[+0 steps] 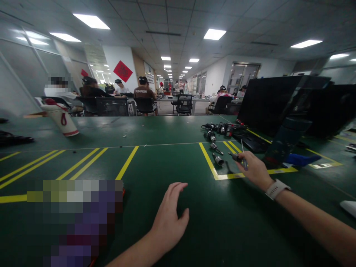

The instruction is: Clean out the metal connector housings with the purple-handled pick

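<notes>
My right hand [254,170], with a pale watch band at the wrist, is closed at the fingertips around a dark metal cylindrical piece [236,157]. A thin light rod [242,145] rises beside those fingers, and I cannot make out whether it is part of the same thing. Left of that hand lie a silver-and-black socket-like part [218,160] and a slimmer metal part with a narrow shank [216,148]. Above the bare green tabletop, near the middle, my left hand [171,217] holds nothing, its fingers and thumb apart.
Farther back sits a cluster of dark metal parts [222,128]. A dark bottle [287,142] and black monitors [267,105] stand at right. A cream cup [62,120] is at far left, a blurred-out item [91,218] nearer. Yellow tape [208,161] marks the table. People sit beyond.
</notes>
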`<state>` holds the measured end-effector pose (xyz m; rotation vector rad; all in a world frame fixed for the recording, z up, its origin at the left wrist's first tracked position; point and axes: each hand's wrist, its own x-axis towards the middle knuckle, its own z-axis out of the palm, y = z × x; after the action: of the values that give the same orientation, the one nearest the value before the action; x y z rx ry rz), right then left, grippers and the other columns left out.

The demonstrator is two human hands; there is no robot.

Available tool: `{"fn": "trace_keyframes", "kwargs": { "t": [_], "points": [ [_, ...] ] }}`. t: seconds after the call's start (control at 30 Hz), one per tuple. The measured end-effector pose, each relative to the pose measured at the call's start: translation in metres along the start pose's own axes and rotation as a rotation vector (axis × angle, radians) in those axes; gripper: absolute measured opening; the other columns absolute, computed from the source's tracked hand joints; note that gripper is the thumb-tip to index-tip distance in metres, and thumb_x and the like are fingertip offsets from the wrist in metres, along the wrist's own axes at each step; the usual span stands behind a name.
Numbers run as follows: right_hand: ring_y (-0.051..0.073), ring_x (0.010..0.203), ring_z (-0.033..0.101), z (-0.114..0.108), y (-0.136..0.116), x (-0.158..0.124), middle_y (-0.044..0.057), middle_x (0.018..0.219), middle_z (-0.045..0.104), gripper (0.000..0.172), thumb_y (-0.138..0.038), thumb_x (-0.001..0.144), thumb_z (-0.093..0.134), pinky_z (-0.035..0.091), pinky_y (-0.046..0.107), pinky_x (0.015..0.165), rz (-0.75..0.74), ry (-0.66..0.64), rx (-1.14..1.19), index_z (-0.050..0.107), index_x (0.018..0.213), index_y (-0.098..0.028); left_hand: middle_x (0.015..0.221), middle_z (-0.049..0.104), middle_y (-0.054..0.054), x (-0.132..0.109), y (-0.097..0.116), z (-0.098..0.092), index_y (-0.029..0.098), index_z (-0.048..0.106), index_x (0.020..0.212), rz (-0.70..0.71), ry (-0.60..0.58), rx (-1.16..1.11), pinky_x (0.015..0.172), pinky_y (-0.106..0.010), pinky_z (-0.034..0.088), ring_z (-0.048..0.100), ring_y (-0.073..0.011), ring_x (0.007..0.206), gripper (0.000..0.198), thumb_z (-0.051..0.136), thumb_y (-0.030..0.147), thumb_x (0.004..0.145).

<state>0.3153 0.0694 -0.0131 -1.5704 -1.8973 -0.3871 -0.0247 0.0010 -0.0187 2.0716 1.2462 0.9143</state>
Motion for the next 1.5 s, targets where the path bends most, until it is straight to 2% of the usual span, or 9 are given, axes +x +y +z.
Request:
{"fn": "trace_keyframes", "kwargs": {
  "t": [0.3,0.43,0.6,0.83,1.03,1.2,1.3,1.4,1.5],
  "points": [
    [0.018,0.085,0.063,0.021,0.02,-0.007,0.006,0.107,0.061,0.022,-0.028,0.092,0.055,0.054,0.036,0.072,0.124,-0.195,-0.108,0.057,0.11,-0.015,0.117,0.055,-0.007,0.002,0.001,-0.001,0.027,0.053,0.119,-0.016,0.005,-0.083,0.088,-0.045,0.051,0.059,-0.0252,0.101,0.052,0.055,0.005,0.071],
    [0.018,0.083,0.062,0.018,0.019,-0.008,0.006,0.102,0.062,0.022,-0.031,0.091,0.056,0.053,0.036,0.072,0.117,-0.188,-0.106,0.058,0.106,-0.014,0.116,0.056,-0.007,0.003,0.002,-0.001,0.027,0.055,0.116,-0.027,0.003,-0.091,0.087,-0.044,0.052,0.06,-0.025,0.1,0.051,0.056,0.005,0.071],
    [0.03,0.097,0.058,0.008,0.009,-0.003,0.015,0.102,0.061,0.028,-0.036,0.086,0.059,0.05,0.045,0.078,0.107,-0.095,-0.09,0.056,0.102,-0.013,0.115,0.057,-0.006,0.004,0.003,-0.001,0.027,0.057,0.114,-0.011,0.026,-0.094,0.087,-0.043,0.051,0.06,-0.0235,0.099,0.051,0.055,0.003,0.069],
    [0.021,0.093,0.061,0.025,-0.039,0.023,0.007,0.108,0.061,0.024,-0.031,0.091,0.057,0.051,0.041,0.08,0.014,-0.228,-0.033,0.057,0.109,-0.015,0.114,0.056,-0.006,0.005,0.002,-0.001,0.026,0.055,0.116,-0.028,-0.011,-0.085,0.085,-0.043,0.052,0.059,-0.0242,0.099,0.048,0.055,0.006,0.073],
    [0.022,0.096,0.061,0.042,-0.063,0.033,0.008,0.115,0.059,0.026,-0.028,0.092,0.056,0.052,0.041,0.08,0.063,-0.306,0.076,0.056,0.115,-0.016,0.111,0.058,-0.008,0.005,0.005,-0.003,0.022,0.055,0.113,-0.016,-0.019,-0.054,0.085,-0.042,0.052,0.06,-0.0238,0.097,0.042,0.054,0.006,0.075],
    [0.019,0.087,0.061,0.024,-0.105,0.015,0.007,0.105,0.06,0.021,-0.02,0.087,0.06,0.053,0.037,0.075,0.105,-0.322,0.319,0.055,0.106,-0.014,0.114,0.056,-0.008,0.005,0.002,0.0,0.025,0.05,0.119,0.001,-0.007,-0.014,0.081,-0.042,0.055,0.061,-0.0235,0.095,0.041,0.05,0.01,0.081],
    [0.018,0.086,0.061,0.011,-0.146,-0.003,0.004,0.098,0.061,0.025,-0.015,0.08,0.065,0.053,0.034,0.075,0.093,-0.356,0.516,0.052,0.101,-0.017,0.123,0.052,-0.01,0.004,-0.001,0.002,0.025,0.046,0.123,0.057,0.065,0.116,0.094,-0.052,0.047,0.053,-0.0282,0.112,0.044,0.05,0.01,0.081],
    [0.015,0.085,0.061,0.0,-0.18,-0.017,0.0,0.095,0.062,0.033,-0.007,0.073,0.069,0.052,0.028,0.074,0.066,-0.398,0.686,0.05,0.097,-0.02,0.127,0.049,-0.01,0.001,-0.004,0.005,0.025,0.043,0.127,0.143,0.082,0.2,0.101,-0.056,0.039,0.047,-0.0299,0.12,0.056,0.05,0.002,0.076],
    [0.015,0.087,0.06,-0.009,-0.195,-0.024,0.0,0.097,0.061,0.039,-0.003,0.067,0.071,0.051,0.028,0.077,0.082,-0.411,0.827,0.049,0.094,-0.021,0.131,0.044,-0.011,-0.001,-0.006,0.006,0.025,0.037,0.132,0.155,0.025,0.17,0.099,-0.051,0.043,0.048,-0.028,0.119,0.071,0.046,-0.005,0.069]
  ]
}}
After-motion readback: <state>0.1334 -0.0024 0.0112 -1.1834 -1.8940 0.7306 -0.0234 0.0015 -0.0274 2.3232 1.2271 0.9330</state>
